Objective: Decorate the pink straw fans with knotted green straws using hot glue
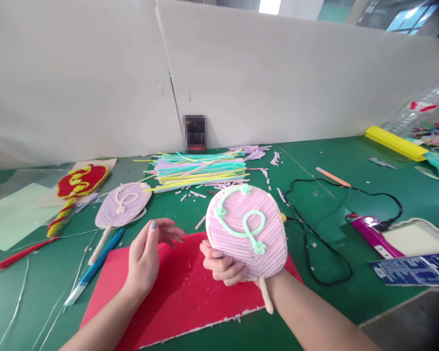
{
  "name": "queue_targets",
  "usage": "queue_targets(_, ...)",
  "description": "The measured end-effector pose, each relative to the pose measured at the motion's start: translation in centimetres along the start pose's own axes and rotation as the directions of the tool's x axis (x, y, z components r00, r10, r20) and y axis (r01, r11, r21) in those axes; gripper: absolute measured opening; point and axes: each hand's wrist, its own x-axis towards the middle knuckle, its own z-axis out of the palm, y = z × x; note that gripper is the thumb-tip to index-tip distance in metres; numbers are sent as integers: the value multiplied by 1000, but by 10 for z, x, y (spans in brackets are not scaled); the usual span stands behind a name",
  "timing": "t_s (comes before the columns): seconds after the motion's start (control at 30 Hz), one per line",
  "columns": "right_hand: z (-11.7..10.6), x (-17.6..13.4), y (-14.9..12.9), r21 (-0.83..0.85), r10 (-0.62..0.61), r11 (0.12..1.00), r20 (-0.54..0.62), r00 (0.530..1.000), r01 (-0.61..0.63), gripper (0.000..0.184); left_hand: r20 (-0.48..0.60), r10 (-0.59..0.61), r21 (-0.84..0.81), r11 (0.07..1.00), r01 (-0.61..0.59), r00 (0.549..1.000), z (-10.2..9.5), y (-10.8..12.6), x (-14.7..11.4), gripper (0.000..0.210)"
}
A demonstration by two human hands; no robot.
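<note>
My right hand [225, 265] grips a pink-lilac round fan [237, 229] made of fuzzy pipe cleaners, its fingers wrapped over the lower left edge. Mint green loops and small knots decorate the fan's face, and its short cream handle [266, 295] points down over my forearm. To the left, my left hand [151, 251] hovers above a red board [168, 292], fingers stretched out and holding nothing. A similar lilac fan [126, 204] with a cream loop and cream handle lies flat beyond it. Close by lies a blue pen-like tool [98, 261].
Behind the board lies a bundle of pastel pipe cleaners [201, 170], with lilac scraps around it. A red and yellow fan [82, 180] and a red tassel [27, 252] lie left. At right, a black cord [325, 282] joins a purple power strip [373, 231]. A white partition [259, 73] stands behind.
</note>
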Motion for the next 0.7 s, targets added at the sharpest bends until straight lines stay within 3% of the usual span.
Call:
queue_targets(0.23,-8,0,1,14,9,1000,105,994,-10,26,9,-3,14,1000,3,1000,-1,-2,0,35)
queue_targets(0.43,1,1,1,29,-63,998,105,992,61,32,26,-16,17,1000,16,1000,-1,-4,2,36)
queue_targets(0.53,6,1,1,33,-96,995,17,995,96,39,25,-18,18,1000,18,1000,-1,-3,1,36)
queue_targets(0.7,12,2,0,-31,-41,999,-194,980,36,55,39,-26,15,1000,26,999,-1,-3,1,37)
